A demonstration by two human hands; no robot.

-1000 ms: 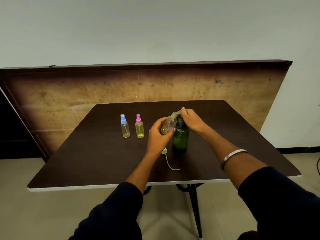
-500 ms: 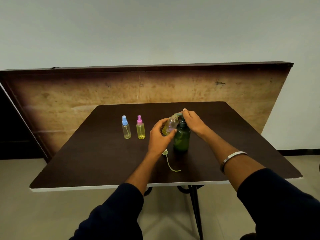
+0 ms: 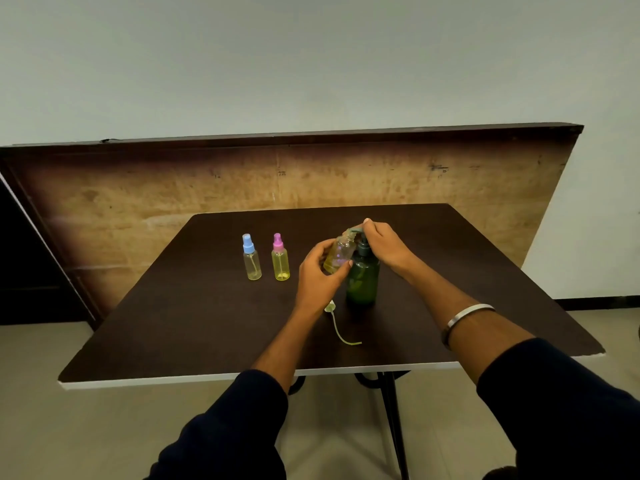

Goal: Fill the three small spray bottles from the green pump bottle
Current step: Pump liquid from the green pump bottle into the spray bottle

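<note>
Nearest the front edge of the table [image 3: 173,341] lies a loose spray cap [image 3: 330,308] with its thin tube trailing toward the person (set aside, presumably, to leave its bottle open). Just beyond, the left hand [image 3: 317,277] wraps around an uncapped small bottle [image 3: 338,255], tilted so its mouth meets the spout of the green pump bottle [image 3: 362,278] standing mid-table. The right hand [image 3: 382,245] presses the pump head with curled fingers. Farther left stand a pink-capped bottle [image 3: 280,258] and a blue-capped bottle [image 3: 251,258], both capped and holding yellowish liquid. Behind leans a wooden board [image 3: 138,202] against a pale wall [image 3: 311,64].
</note>
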